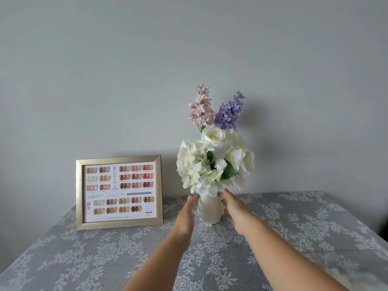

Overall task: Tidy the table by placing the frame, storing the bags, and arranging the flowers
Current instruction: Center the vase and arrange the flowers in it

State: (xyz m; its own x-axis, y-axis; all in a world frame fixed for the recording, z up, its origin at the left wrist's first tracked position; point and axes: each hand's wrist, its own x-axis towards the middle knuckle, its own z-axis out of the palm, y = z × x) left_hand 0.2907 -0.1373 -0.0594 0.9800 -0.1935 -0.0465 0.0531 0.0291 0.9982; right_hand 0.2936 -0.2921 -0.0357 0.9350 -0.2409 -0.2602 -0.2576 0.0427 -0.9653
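Observation:
A gold frame (119, 192) with a chart of nail colours stands upright at the back left of the table, leaning towards the wall. To its right a white vase (209, 211) holds white flowers (214, 162), a pink sprig (200, 107) and a purple sprig (230, 112). My left hand (185, 215) is flat and open just left of the vase, a small gap between them. My right hand (232, 206) reaches to the vase's right side, fingers spread by its neck; whether it touches is unclear. No bags are in view.
A grey tablecloth (294, 223) with white lace flowers covers the table. A plain grey wall stands directly behind the frame and vase. The table's right edge falls away at the far right.

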